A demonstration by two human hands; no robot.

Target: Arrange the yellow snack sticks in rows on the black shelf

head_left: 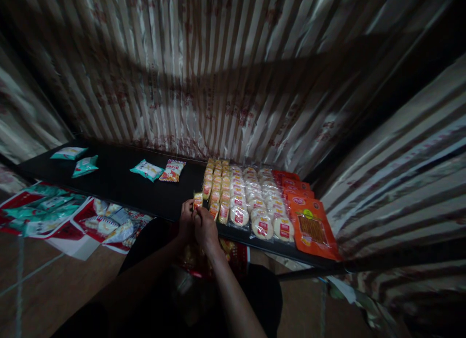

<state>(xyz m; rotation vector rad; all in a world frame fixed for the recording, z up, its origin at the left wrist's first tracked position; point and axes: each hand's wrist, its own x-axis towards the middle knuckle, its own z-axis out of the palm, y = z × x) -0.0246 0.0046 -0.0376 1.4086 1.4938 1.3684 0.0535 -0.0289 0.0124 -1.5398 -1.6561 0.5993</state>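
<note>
Both my hands meet at the front edge of a long black shelf [145,198], around a small yellow-wrapped snack packet [197,201] with a red label. My left hand [186,216] closes on the packet from the left. Against its lower right side are the fingers of my right hand [206,227]. Just beyond and to the right, rows of similar yellow snack packets [216,186] lie overlapping. Beside them are rows of round white crackers in clear wrappers [239,215]. Farther right lie overlapping orange bags [315,226], the front one with a window showing brown sticks.
A red-and-white snack bag [172,170] and several teal packets [147,169] lie along the shelf's left part. Below stand open boxes of teal packets [47,209] and white-blue packets [109,222]. A red container [236,260] sits beneath my hands. Striped sheeting [204,76] hangs behind.
</note>
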